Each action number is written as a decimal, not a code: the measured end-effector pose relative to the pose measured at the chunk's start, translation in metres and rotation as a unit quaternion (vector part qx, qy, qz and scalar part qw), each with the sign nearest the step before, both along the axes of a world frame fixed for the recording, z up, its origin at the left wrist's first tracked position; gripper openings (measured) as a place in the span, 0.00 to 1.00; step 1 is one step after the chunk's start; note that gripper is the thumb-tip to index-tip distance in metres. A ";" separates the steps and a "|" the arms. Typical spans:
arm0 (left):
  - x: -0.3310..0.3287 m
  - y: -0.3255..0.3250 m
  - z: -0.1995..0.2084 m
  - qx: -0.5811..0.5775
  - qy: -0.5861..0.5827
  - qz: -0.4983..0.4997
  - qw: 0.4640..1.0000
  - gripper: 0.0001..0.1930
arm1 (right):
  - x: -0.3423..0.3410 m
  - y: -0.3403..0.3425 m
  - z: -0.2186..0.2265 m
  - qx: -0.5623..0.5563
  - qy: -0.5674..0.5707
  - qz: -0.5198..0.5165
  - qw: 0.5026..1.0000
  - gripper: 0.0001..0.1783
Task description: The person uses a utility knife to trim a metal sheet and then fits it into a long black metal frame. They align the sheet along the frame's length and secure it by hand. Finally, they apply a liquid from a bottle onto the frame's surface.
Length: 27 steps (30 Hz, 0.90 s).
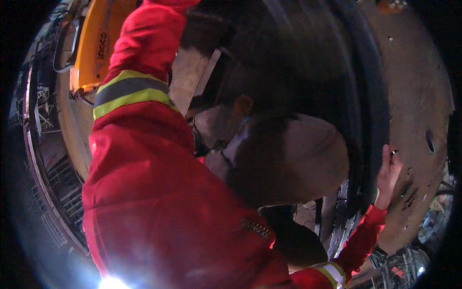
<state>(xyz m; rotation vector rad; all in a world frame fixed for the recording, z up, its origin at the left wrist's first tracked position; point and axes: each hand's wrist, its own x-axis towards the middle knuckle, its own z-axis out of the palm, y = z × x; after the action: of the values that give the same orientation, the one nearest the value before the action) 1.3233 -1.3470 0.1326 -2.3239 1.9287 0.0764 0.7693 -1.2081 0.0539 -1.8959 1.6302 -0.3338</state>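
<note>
My left arm reaches up past the top edge in a red sleeve (pixel 144 43) with a yellow-and-grey reflective band. Its hand lies outside the picture. At the right, my right hand (pixel 388 176) is raised between a dark curved surface (pixel 368 96) and a brown, marked sheet (pixel 416 96). One finger points upward, while the others look bent. A small dark thing (pixel 395 151) with a bright glint shows at the fingertips; what it is, I cannot make out. Whether the hand presses on the dark surface is unclear.
An orange case-like unit (pixel 98 45) with a metal handle stands at the upper left. Below my arm is a rounded greyish-brown form (pixel 298 159), partly in shadow. Metal bars and grating (pixel 62 178) run down the left rim. Mixed clutter (pixel 433 224) lies at the lower right.
</note>
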 end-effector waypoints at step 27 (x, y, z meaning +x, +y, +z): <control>0.027 0.303 0.016 -0.155 0.104 0.074 0.980 0.20 | 0.014 0.000 -0.016 -0.031 -0.052 0.076 0.995 0.21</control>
<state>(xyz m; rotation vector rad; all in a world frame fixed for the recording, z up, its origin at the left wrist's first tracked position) 1.3507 -1.0437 0.1488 -2.7625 1.9798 0.0358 0.7837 -1.2084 0.0376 -2.0009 1.4132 -0.4146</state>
